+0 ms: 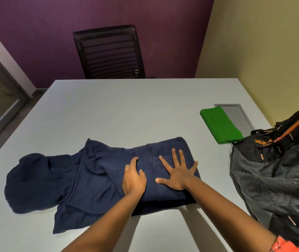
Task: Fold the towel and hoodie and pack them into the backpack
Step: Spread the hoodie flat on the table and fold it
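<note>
Head view: navy hoodie [94,179] lies on the desk [126,110], long axis left to right, hood end at far left and unfolded, right end already doubled over. Right hand [176,173] spread flat on the doubled part; left hand [133,179] just beside it, fingers loosely curled on the cloth, grip unclear. Hood lies left of both hands, nearer the left one; folded green towel [221,124] and backpack [275,170] sit to the right.

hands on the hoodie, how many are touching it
2: the left hand rests mid-hoodie, and the right hand is spread flat on its folded right part.
</note>
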Demonstrator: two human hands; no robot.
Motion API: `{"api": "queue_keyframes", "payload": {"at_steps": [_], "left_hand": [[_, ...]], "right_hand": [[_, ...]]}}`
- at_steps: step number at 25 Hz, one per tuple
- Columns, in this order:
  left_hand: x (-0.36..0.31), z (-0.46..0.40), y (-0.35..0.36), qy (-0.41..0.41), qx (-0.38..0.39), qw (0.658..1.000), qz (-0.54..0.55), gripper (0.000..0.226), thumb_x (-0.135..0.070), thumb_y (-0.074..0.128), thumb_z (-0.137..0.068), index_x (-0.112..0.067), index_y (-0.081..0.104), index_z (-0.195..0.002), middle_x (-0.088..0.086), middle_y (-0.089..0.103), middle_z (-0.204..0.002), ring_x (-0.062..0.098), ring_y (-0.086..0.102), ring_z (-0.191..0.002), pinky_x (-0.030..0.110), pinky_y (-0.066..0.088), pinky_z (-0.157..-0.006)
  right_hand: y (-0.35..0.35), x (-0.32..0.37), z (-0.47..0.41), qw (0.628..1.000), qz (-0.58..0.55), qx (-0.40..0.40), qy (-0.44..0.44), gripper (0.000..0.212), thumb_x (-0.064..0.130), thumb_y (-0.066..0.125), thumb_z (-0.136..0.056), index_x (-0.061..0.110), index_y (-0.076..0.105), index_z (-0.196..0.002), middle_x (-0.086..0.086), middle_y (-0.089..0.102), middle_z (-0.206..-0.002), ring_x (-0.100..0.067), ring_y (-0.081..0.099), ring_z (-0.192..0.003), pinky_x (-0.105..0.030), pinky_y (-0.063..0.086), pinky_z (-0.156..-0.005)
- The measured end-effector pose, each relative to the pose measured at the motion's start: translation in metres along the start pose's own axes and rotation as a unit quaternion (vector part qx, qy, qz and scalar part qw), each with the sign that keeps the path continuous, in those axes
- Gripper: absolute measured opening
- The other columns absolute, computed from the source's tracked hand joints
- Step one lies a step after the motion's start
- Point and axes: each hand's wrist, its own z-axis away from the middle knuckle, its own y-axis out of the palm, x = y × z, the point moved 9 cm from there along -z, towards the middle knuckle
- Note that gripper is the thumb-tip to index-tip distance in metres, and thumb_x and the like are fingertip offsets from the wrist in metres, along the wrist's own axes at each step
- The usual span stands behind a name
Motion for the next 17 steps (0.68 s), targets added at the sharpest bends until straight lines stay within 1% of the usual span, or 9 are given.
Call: {"api": "queue_keyframes", "payload": {"at_steps": [1, 3, 5, 7, 9, 11, 14, 16, 17], "left_hand": [[-0.01, 0.006, -0.003, 0.035, -0.027, 0.997, -0.069, 0.047, -0.019, 0.048, -0.093, -0.022, 0.036, -0.139, 0.006, 0.044, -0.131, 0.021, 0.051, -0.106, 0.031, 0.044, -0.079], [-0.029, 0.019, 0.012, 0.16, -0.012, 0.978, -0.135, 0.056, -0.04, 0.041, -0.093, -0.017, 0.032, -0.144, 0.01, 0.036, -0.145, 0.026, 0.04, -0.129, 0.039, 0.036, -0.1], [-0.026, 0.026, 0.038, 0.226, 0.082, 0.954, -0.178, 0.085, -0.075, 0.004, -0.081, -0.022, 0.002, -0.148, 0.001, 0.003, -0.157, 0.02, 0.004, -0.145, 0.042, 0.005, -0.116], [-0.012, 0.024, 0.053, 0.215, 0.167, 0.942, -0.193, 0.098, -0.087, -0.018, -0.057, -0.031, -0.027, -0.136, -0.009, -0.027, -0.15, 0.011, -0.026, -0.139, 0.042, -0.014, -0.114], [-0.009, 0.024, 0.056, 0.209, 0.222, 0.93, -0.204, 0.105, -0.093, -0.011, -0.049, -0.033, -0.034, -0.131, -0.012, -0.038, -0.144, 0.01, -0.037, -0.132, 0.048, -0.018, -0.113], [-0.007, 0.027, 0.059, 0.204, 0.269, 0.912, -0.231, 0.109, -0.094, 0.014, -0.055, -0.033, -0.036, -0.13, -0.012, -0.043, -0.14, 0.012, -0.041, -0.13, 0.053, -0.021, -0.108], [-0.003, 0.031, 0.062, 0.188, 0.314, 0.892, -0.265, 0.111, -0.079, 0.043, -0.071, -0.033, -0.039, -0.129, -0.008, -0.048, -0.138, 0.016, -0.045, -0.128, 0.056, -0.024, -0.106], [-0.001, 0.034, 0.064, 0.172, 0.326, 0.887, -0.277, 0.11, -0.075, 0.046, -0.074, -0.033, -0.041, -0.127, -0.006, -0.051, -0.136, 0.017, -0.048, -0.125, 0.056, -0.025, -0.106], [0.0, 0.035, 0.065, 0.165, 0.326, 0.887, -0.282, 0.109, -0.074, 0.046, -0.076, -0.033, -0.041, -0.126, -0.005, -0.052, -0.135, 0.018, -0.048, -0.125, 0.056, -0.024, -0.106]], "right_hand": [[0.0, 0.0, -0.001, 1.0, -0.001, 0.007, -0.001, 0.088, 0.08, 0.028, -0.078, 0.045, -0.024, -0.14, -0.004, -0.043, -0.146, -0.029, -0.038, -0.135, -0.074, -0.009, -0.1], [-0.001, 0.001, -0.001, 1.0, -0.014, 0.025, -0.01, 0.088, 0.077, 0.032, -0.08, 0.045, -0.022, -0.141, -0.004, -0.043, -0.146, -0.028, -0.038, -0.135, -0.073, -0.009, -0.101], [-0.006, -0.001, 0.002, 0.998, -0.032, 0.037, -0.032, 0.09, 0.068, 0.044, -0.083, 0.043, -0.018, -0.143, -0.002, -0.04, -0.148, -0.027, -0.036, -0.137, -0.071, -0.005, -0.104], [-0.02, -0.006, 0.005, 0.993, -0.101, 0.012, -0.051, 0.094, 0.055, 0.058, -0.083, 0.04, -0.011, -0.146, 0.001, -0.032, -0.152, -0.023, -0.025, -0.142, -0.065, 0.002, -0.109], [-0.04, -0.022, 0.005, 0.97, -0.232, -0.065, -0.026, 0.1, 0.041, 0.067, -0.081, 0.032, -0.005, -0.149, -0.002, -0.019, -0.157, -0.022, -0.007, -0.147, -0.052, 0.011, -0.116], [-0.043, -0.055, 0.004, 0.935, -0.325, -0.125, 0.072, 0.105, 0.036, 0.074, -0.076, 0.021, 0.001, -0.151, -0.011, 0.004, -0.158, -0.028, 0.014, -0.145, -0.042, 0.023, -0.115], [-0.01, -0.082, 0.007, 0.87, -0.456, -0.026, 0.186, 0.092, 0.04, 0.079, -0.069, 0.007, 0.032, -0.14, -0.014, 0.047, -0.137, -0.031, 0.053, -0.116, -0.04, 0.047, -0.091], [0.004, -0.074, 0.018, 0.838, -0.513, 0.066, 0.176, 0.068, 0.038, 0.079, -0.069, 0.008, 0.048, -0.122, -0.008, 0.057, -0.115, -0.022, 0.058, -0.084, -0.031, 0.045, -0.063], [0.005, -0.072, 0.023, 0.833, -0.522, 0.085, 0.165, 0.064, 0.036, 0.081, -0.067, 0.011, 0.05, -0.116, -0.007, 0.057, -0.108, -0.018, 0.056, -0.076, -0.028, 0.041, -0.057]]}}
